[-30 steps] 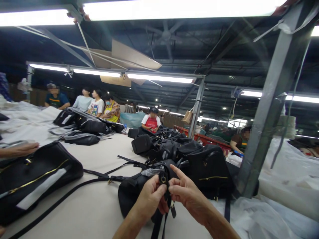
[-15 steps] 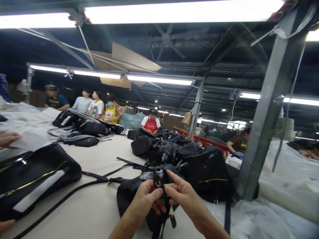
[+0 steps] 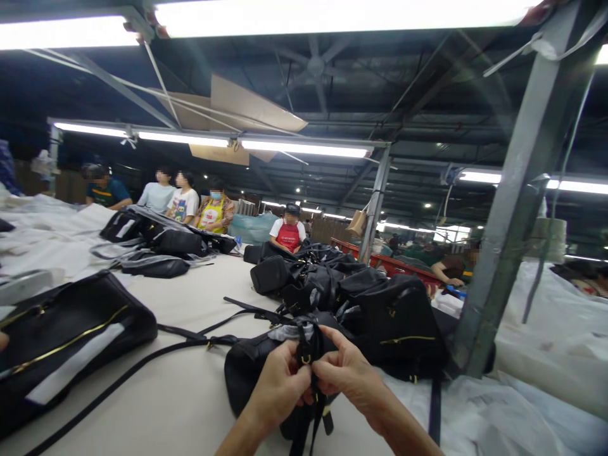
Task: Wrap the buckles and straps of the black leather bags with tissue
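Note:
Both hands are at a thin black strap (image 3: 304, 345) with a gold buckle (image 3: 305, 359), over a black bag (image 3: 247, 367) lying on the table. My left hand (image 3: 280, 383) pinches the strap from the left, beside the buckle. From the right, my right hand (image 3: 349, 373) grips the same strap with thumb and bent fingers, its index finger pointing up along the bag. Crumpled clear plastic (image 3: 287, 331) covers part of the bag's top. Below the hands a dark tab with a gold piece (image 3: 327, 418) hangs, partly hidden by my right hand.
More black bags (image 3: 399, 316) are heaped behind and to the right. A black bag with a gold zip (image 3: 76, 342) lies at the left, its long strap crossing the pale table (image 3: 190, 392). A metal post (image 3: 510, 209) stands at the right beside plastic sheeting (image 3: 546, 392). Several people sit farther back.
My right hand's fingers have closed in nearer the buckle, and the buckle sits slightly lower. At the far left, another person's hand and the white paper have moved off the bag.

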